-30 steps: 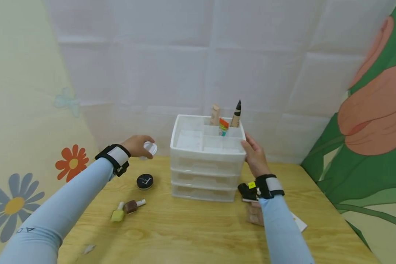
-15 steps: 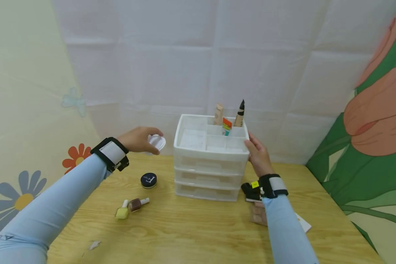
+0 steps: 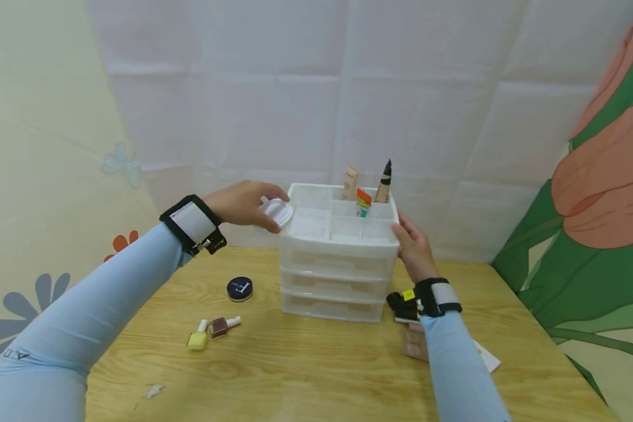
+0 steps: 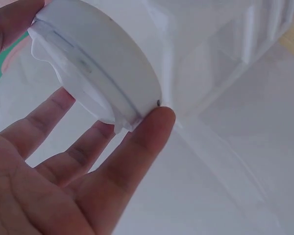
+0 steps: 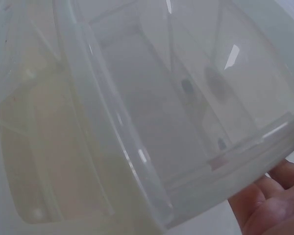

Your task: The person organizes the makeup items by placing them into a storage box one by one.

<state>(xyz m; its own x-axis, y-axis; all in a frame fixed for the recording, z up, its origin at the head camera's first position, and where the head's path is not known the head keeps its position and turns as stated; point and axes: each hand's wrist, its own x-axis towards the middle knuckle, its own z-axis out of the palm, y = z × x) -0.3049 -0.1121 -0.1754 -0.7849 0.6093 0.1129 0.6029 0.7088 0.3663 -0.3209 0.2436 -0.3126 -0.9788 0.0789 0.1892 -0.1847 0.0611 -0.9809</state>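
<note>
My left hand [image 3: 242,202] pinches a white round compact [image 3: 277,212] by its edge, held tilted at the upper left rim of a white plastic drawer organizer [image 3: 337,264]. In the left wrist view, thumb and fingers sit on opposite edges of the compact [image 4: 105,49], close to the organizer's wall. On the other side, my right hand [image 3: 415,252] grips the organizer's right edge, thumb toward the front and fingers behind. A beige tube [image 3: 350,183], a small orange-topped tube [image 3: 363,202] and a black-capped beige tube [image 3: 384,184] stand in the top compartments.
On the wooden table [image 3: 295,375], a black round compact [image 3: 240,289], a yellow nail polish bottle [image 3: 197,340] and a brown one [image 3: 219,328] lie left. A black item [image 3: 398,305] and a pinkish palette [image 3: 414,343] lie right, partly under my forearm. A white wall cloth [image 3: 269,88] hangs behind.
My left hand has carried the white compact up and to the right, from beside the organizer to its top left rim. The right hand has kept its grip on the organizer.
</note>
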